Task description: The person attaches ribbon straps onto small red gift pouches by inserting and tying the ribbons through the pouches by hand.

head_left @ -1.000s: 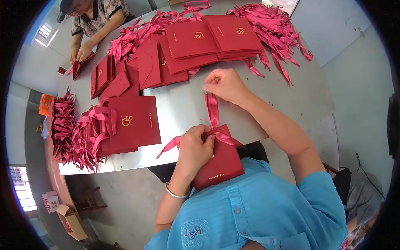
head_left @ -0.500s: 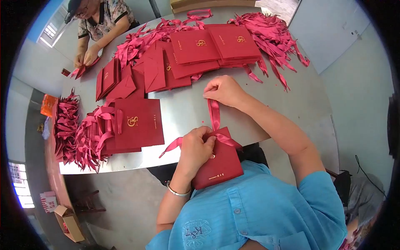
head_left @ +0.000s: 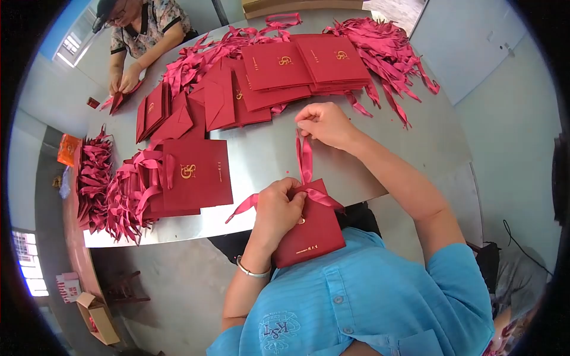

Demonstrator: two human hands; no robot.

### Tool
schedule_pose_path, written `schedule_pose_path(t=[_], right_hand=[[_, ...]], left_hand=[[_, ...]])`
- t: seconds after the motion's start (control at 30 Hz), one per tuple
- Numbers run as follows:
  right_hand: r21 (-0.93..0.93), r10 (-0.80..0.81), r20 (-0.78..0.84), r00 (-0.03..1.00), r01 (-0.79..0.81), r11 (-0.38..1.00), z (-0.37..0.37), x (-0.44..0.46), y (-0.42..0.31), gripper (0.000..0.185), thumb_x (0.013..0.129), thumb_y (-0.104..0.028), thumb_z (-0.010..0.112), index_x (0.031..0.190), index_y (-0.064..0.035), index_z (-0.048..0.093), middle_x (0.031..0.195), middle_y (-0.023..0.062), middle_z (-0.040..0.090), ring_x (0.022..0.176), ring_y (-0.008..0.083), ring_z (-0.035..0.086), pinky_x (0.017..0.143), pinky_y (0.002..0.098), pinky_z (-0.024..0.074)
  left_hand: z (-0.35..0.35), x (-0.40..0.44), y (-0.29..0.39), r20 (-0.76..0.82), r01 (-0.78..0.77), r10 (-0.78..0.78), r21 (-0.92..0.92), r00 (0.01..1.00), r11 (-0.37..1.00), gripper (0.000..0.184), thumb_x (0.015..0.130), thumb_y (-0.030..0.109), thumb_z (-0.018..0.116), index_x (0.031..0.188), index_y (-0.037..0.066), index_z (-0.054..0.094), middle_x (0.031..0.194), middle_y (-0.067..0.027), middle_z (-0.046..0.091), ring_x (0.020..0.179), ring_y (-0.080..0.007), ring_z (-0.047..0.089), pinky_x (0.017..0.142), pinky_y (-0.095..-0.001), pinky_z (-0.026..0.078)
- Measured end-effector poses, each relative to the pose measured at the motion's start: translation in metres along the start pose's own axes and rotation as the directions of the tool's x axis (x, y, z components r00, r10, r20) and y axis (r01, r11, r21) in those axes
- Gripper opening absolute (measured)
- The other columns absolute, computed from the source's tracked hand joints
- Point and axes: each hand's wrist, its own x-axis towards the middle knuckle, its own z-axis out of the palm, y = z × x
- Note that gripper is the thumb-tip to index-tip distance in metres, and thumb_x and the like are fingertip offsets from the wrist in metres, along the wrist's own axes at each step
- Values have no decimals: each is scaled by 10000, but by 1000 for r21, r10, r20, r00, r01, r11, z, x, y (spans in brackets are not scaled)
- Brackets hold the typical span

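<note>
Near the table's front edge, a small red paper gift bag with gold print lies tilted against the blue shirt. My left hand grips its top edge, the thumb pressing where the pink ribbon crosses. Ribbon tails stick out to both sides, one left tail past my hand and one on the right over the bag. From the bag's top a ribbon loop rises, its two strands slightly apart. Fingers of my right hand are pinched at the loop's upper end, above the metal tabletop.
Stacked red bags lie across the table's far side, with a ribbon heap at the far right. More bags with ribbon handles lie at left, beside ribbon bundles. Across the table, a co-worker handles a red bag.
My right hand has moved slightly up and to the right, and the loop's strands have spread apart. My left hand and the bag have hardly moved.
</note>
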Motion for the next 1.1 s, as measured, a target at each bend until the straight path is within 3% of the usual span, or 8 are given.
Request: schedule_pose_path(t=[0.13,0.47,0.53,0.67,0.73,1.0,1.1], right_hand=[[30,-42,78,996,40,999,9,5,2,153,905,-28,591,1037,39,632,911,65,663,802,114,646,673,251,536],[203,-36,91,995,17,979,19,9,-6,163,888,-14,610,1040,40,632,911,62,657,813,112,644,704,251,540],[51,-116,114,987,111,993,18,11,-7,212,833,-24,679,1030,40,637,917,68,661,801,111,647,699,254,541],[-106,-105,86,991,114,988,23,8,-17,263,760,-32,738,999,36,650,909,78,672,783,114,650,697,257,541],[-205,-186,57,981,194,959,26,11,-18,274,720,-47,766,961,34,662,888,85,684,768,121,652,699,263,543],[-149,-175,4,985,174,973,29,12,-11,281,680,-67,780,917,31,667,855,91,688,758,139,659,698,273,546],[-200,-189,11,982,187,962,29,13,-13,288,671,-71,783,912,31,665,852,93,686,758,139,656,697,272,545]], left_hand=[[-1,0,1,-1,-11,11,35,1000,999,74,886,8,620,941,-39,633,699,-60,635,467,-82,557,412,-223,445],[-1,1,1,21,16,-16,4,1000,1000,82,885,11,620,941,-50,624,697,-70,639,491,-88,575,422,-231,471],[-1,0,1,21,16,-16,-12,1000,1000,82,886,10,620,941,-51,623,700,-72,639,492,-88,575,420,-233,470],[-2,0,3,20,3,-3,3,1000,1000,84,885,14,625,943,-47,624,696,-68,634,502,-90,580,427,-231,466],[-3,0,4,25,0,0,31,1000,1000,84,885,13,626,944,-48,624,695,-68,633,507,-91,583,429,-230,465],[0,2,-9,4,-63,63,66,998,996,82,884,4,618,944,-52,622,692,-69,631,501,-94,583,430,-230,468],[1,2,-4,6,-7,7,48,1000,999,87,882,3,620,948,-55,623,691,-70,630,498,-95,585,427,-231,472]])
